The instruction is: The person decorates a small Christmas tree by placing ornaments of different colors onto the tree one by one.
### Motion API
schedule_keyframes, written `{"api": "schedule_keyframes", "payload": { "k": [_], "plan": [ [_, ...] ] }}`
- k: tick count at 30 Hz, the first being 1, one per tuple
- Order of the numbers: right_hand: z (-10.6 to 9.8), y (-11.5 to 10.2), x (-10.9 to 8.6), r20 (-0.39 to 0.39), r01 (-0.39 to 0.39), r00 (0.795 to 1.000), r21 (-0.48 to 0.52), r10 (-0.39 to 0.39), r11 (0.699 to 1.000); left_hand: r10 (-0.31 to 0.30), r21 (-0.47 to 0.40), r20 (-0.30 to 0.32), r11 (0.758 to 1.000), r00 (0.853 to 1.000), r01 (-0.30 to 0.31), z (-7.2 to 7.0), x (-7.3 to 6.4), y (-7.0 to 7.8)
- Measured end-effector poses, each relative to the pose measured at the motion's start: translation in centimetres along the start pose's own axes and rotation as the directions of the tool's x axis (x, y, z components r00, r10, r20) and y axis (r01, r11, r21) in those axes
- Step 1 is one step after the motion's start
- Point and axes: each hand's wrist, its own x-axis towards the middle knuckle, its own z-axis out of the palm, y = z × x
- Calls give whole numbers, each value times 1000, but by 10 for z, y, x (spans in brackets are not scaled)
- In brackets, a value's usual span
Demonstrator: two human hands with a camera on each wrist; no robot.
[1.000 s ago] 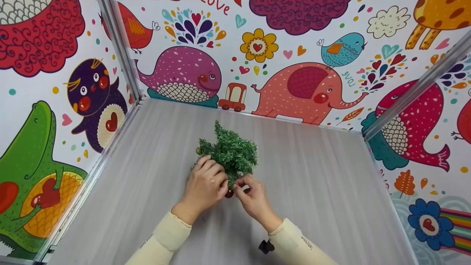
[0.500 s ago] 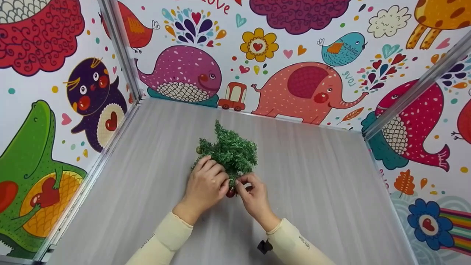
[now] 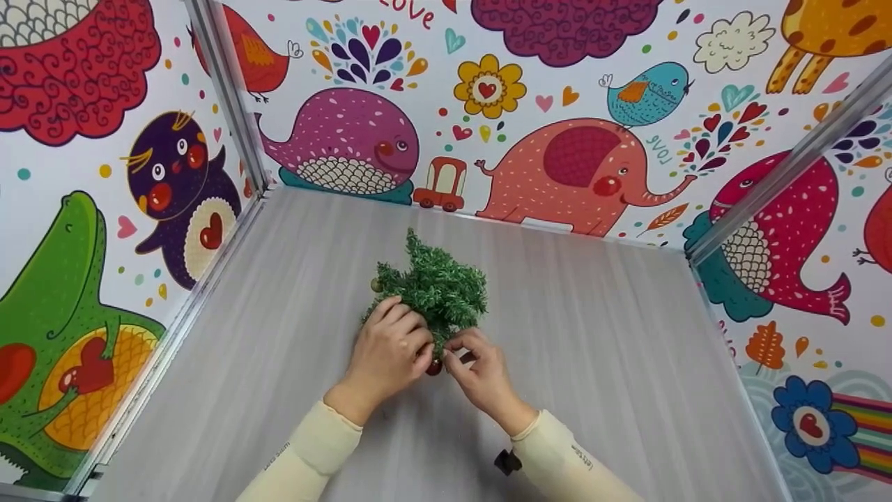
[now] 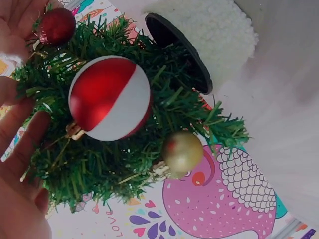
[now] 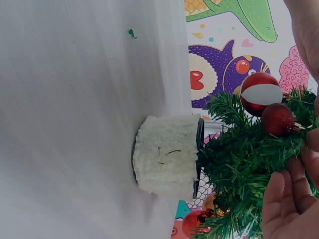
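Observation:
A small artificial Christmas tree [image 3: 446, 282] stands on the table before me, in a pot wrapped in white fleece [image 5: 167, 154]. My left hand [image 3: 391, 348] grips branches on its near left side, fingers bent over the greenery. My right hand [image 3: 482, 368] has thumb and forefinger together at a near branch, pinching at the gold cap of a dark red glitter bauble [image 5: 277, 120]; the exact contact is partly hidden. A larger red-and-white bauble [image 4: 110, 98] and a gold bauble [image 4: 183, 153] hang on the tree. A shiny red bauble [image 5: 192, 224] shows lower in the right wrist view.
The grey wood-grain table [image 3: 592, 335] is bounded by printed cartoon panels [image 3: 557, 90] and metal posts [image 3: 230, 90]. A tiny green scrap [image 5: 132, 33] lies on the table. A black clip-like piece [image 3: 506, 461] sits at the right sleeve.
Thumb and forefinger of my right hand shift slightly at the near branch, and the dark red bauble there moves a little. My left hand and the tree stay almost in place.

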Motion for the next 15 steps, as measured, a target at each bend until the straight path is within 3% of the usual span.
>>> {"api": "schedule_keyframes", "payload": {
  "k": [5,15],
  "plan": [
    [-4,5,-1,32,-7,999,2,7,1000,-1,-5,5,1000,1000,1,-1,0,0],
    [-10,4,0,4,61,998,-72,-61,996,0,3,4,1000,1000,0,-1,0,0]
  ]
}}
